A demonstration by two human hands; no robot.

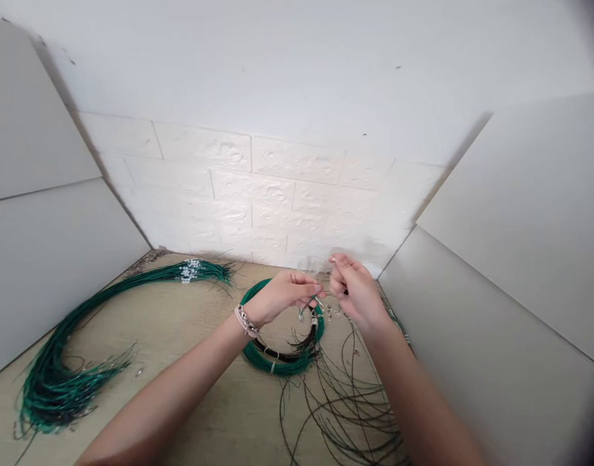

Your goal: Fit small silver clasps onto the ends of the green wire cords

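Observation:
My left hand (296,290), with a bracelet at its wrist, pinches a thin dark green wire near its end. Beside it, my right hand (351,285) is closed with thumb and forefinger pressed together; whatever it holds is too small to make out. A small gap separates the two hands. Below them a green wire coil (255,357), tied with pale bands, lies on the table around an inner ring of dark wires (282,355). Small shiny pieces (332,313) are scattered under my right hand.
A long green wire bundle (66,330) with white pieces (190,270) curves across the left of the table (180,330). Loose dark wires (345,414) spread at the front right. Pale panels stand left and right, with a white brick-patterned wall (272,188) behind.

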